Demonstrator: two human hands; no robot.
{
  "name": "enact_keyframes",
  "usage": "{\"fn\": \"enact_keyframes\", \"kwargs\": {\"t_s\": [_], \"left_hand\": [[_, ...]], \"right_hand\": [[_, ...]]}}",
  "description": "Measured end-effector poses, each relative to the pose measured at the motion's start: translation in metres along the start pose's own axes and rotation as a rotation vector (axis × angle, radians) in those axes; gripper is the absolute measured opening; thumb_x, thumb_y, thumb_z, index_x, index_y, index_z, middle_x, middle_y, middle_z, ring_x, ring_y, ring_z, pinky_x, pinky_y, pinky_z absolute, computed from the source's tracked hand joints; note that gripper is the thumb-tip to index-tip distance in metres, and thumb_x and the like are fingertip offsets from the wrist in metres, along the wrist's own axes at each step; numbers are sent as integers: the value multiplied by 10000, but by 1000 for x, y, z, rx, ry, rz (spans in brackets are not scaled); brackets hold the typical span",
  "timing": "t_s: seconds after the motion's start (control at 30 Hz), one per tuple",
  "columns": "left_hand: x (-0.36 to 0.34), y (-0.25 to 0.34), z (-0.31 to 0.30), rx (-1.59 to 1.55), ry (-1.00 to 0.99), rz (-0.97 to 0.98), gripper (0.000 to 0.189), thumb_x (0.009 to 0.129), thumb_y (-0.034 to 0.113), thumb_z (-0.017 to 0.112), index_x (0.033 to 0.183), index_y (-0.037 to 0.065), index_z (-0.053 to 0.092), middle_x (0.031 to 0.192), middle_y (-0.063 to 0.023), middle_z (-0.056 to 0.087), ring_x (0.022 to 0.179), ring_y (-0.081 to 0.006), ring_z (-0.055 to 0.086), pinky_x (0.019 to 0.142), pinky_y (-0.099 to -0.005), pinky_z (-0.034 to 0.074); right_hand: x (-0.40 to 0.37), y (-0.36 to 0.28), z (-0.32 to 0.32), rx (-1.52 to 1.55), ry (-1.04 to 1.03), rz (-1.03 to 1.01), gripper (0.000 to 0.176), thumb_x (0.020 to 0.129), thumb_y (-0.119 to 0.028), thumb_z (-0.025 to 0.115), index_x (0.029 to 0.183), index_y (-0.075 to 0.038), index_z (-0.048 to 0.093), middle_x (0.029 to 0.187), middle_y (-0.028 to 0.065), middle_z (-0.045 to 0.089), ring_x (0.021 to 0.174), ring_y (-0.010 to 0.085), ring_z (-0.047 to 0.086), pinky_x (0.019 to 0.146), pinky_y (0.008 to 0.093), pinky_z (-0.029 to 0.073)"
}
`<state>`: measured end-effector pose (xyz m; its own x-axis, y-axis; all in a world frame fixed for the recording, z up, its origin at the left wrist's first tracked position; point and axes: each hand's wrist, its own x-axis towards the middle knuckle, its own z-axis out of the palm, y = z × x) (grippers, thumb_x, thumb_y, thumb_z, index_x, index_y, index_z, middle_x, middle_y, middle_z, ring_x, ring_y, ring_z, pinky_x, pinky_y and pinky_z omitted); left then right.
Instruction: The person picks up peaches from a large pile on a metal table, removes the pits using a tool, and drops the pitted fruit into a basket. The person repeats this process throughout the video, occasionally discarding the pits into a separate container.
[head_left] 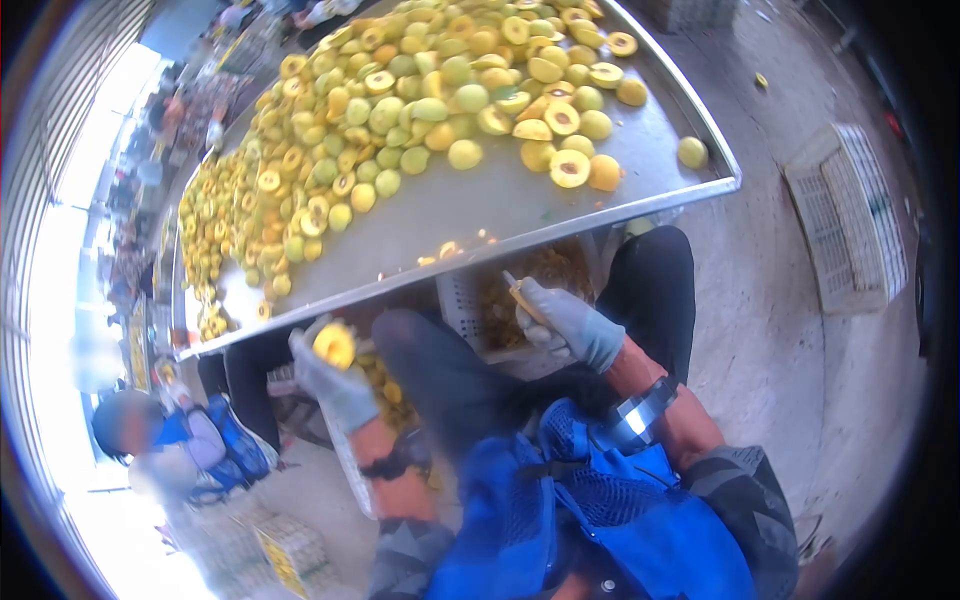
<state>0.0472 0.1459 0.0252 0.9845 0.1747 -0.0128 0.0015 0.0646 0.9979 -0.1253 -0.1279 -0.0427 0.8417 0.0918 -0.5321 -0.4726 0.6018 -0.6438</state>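
Observation:
My left hand point(335, 380), in a pale glove, holds a cut yellow fruit half point(334, 345) with its hollow side facing up, just below the near edge of the metal table point(480, 215). To the right, my right hand point(568, 322), also gloved, is closed around a small tool with a wooden handle point(528, 303) and a short metal tip. Whole and halved yellow-green fruits point(400, 110) are heaped on the table above both hands. Beneath my right hand sits a white crate point(462, 308) with brownish pieces in it.
More fruit point(392, 390) lies in a container between my left hand and my knee. White crates point(850, 220) stand on the floor at the right. A co-worker point(190, 440) in blue sits at the left. My knees are under the table's raised rim.

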Motion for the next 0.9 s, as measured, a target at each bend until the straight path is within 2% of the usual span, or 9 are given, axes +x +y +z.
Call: {"fn": "enact_keyframes", "kwargs": {"t_s": [0.13,0.23,0.33,0.37,0.43,0.5,0.67,0.77,0.9], "left_hand": [[41,5,-101,1214,31,205,332,991,278,609,1004,0,791,933,-114,777,796,-194,718,758,-365,551],[49,-2,-82,927,-113,392,309,963,234,619,1038,-24,773,968,-116,773,847,-205,717,793,-342,548],[3,23,48,768,-403,270,295,953,193,627,1098,-37,742,1016,-141,761,935,-239,717,870,-339,543],[8,10,80,924,-589,583,292,958,172,623,1143,-32,722,1092,-172,747,1021,-255,707,917,-344,533],[-6,-13,157,713,-808,370,357,936,216,655,1198,-20,707,1164,-186,732,1091,-303,691,981,-396,517],[-5,-49,224,786,-971,468,425,901,295,698,1205,-2,715,1163,-214,729,1100,-337,697,967,-403,526],[-35,-90,328,1187,-1055,402,512,877,504,644,843,4,751,914,-251,724,916,-433,697,823,-485,550],[-45,-139,342,1133,-841,435,564,814,552,703,933,2,743,935,-257,725,890,-409,707,792,-468,554],[-52,-154,333,759,-747,286,537,724,435,844,1000,1,687,913,-210,728,795,-347,706,737,-431,553]], "right_hand": [[16,8,-4,15,52,6,575,1036,-628,425,846,-108,579,601,-36,446,452,66,364,395,236,311],[27,11,-5,-39,88,47,552,1040,-601,448,872,-99,605,623,-28,484,484,73,416,428,250,365],[27,14,-5,-47,124,45,537,1038,-584,470,879,-93,619,630,-20,496,483,80,433,436,257,388],[26,15,-6,-64,134,37,533,1036,-575,479,879,-86,622,635,-14,506,484,89,448,441,266,397],[21,17,-8,-96,162,13,526,1034,-558,498,879,-72,627,646,0,527,485,108,478,450,284,417],[19,23,-11,-151,188,-3,525,1031,-545,510,878,-57,630,660,15,552,490,126,503,460,299,430],[29,36,-19,-205,251,-29,464,1016,-459,586,929,-10,667,681,40,613,512,158,566,487,323,453],[44,47,-30,-275,204,108,416,1010,-403,603,1105,-2,661,903,115,694,767,232,678,678,357,541],[28,33,-12,-543,108,-187,325,1032,-273,549,1251,-34,563,1159,141,592,1052,253,552,886,379,438]]}}
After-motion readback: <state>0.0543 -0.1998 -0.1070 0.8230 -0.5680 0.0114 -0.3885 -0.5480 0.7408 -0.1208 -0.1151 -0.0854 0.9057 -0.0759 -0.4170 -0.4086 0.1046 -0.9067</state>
